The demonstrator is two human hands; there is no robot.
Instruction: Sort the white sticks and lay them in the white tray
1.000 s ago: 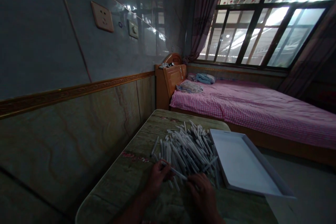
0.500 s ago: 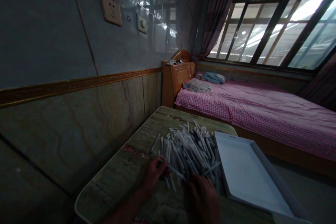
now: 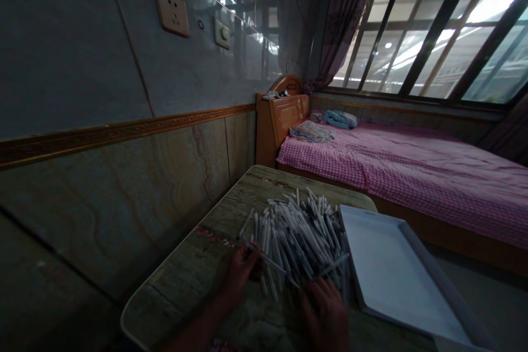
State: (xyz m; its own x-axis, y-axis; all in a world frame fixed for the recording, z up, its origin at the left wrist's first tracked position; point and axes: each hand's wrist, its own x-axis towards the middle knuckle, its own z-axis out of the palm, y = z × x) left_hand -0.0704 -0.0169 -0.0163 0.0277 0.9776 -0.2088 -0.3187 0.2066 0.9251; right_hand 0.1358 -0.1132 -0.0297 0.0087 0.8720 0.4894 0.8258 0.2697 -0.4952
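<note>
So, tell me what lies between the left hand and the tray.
The head view shows the heap of white sticks filling that stretch, from the left hand across to the tray; the right hand rests on the heap's near edge.

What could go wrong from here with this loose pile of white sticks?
The pile of white sticks lies loose on the table; the left hand or right hand could sweep some off. The white tray seems to reach past the table edge and may tip. Dim light could hide a dropped stick.
</note>
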